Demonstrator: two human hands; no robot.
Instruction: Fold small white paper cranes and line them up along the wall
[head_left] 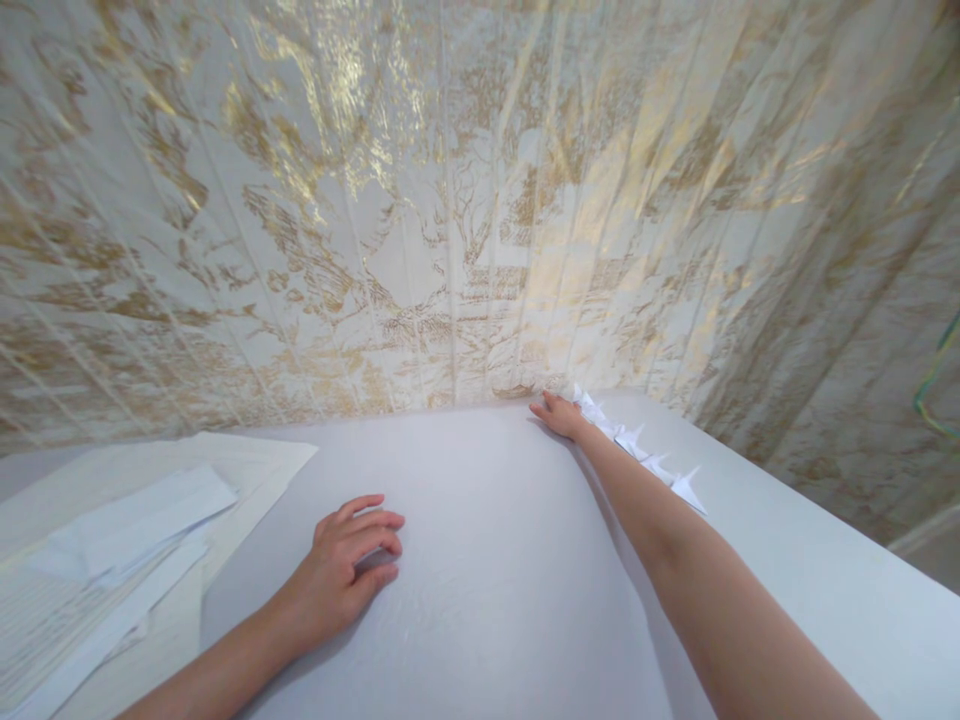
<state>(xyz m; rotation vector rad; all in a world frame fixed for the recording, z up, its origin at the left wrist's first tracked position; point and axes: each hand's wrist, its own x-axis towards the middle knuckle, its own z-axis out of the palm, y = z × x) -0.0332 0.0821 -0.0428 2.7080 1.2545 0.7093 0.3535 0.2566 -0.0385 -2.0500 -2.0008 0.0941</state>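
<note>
My left hand [351, 555] rests on the pale table [465, 520] with its fingers loosely curled and apart, holding nothing. Stretched far forward, my right hand [561, 414] lies low at the table's back edge, with the thumb and a finger apart and no object visible in it. Just to its right runs a slanting row of several folded white paper cranes [628, 438], their points sticking up. The crane at the far end [589, 405] is right beside the hand; whether they touch I cannot tell. My forearm partly covers the row.
Loose white sheets and folded paper strips [157, 510] lie on larger cream sheets [277, 465] at the left. Gold-patterned curtains [450, 250] hang along the table's back edge and down the right side. A yellow-green cord [926, 405] shows at far right.
</note>
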